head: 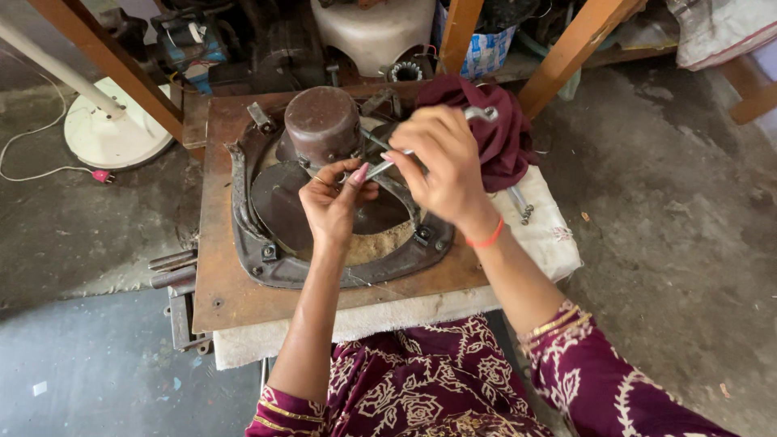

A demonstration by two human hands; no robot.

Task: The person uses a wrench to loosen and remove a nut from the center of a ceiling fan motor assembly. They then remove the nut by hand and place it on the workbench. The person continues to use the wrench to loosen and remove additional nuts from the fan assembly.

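Rusty brown motor housing, dome-topped, bolted at the back of a dark metal frame with a round opening showing sawdust-like grit. Worn, greasy, with bolts at the frame's corners.

Just in front of the motor housing: a thin metal tool, shiny, slanting down toward it. Pinched near its tip between thumb and fingers of the left hand; gripped higher up by the right hand, fingers curled round the shaft. Exactly what the tip meets cannot be told, hidden behind the fingers.

Best done, by the look of it, with the tip guided steadily by the left fingers while turning or pressing from the right, keeping the shaft in line to avoid slipping off a small fastener.

Under the frame: a rust-coloured metal plate, on a pale cloth. Right of the motor housing: a maroon rag. Far left of it: a white round fan base with a cord. Behind: wooden legs and cluttered parts.
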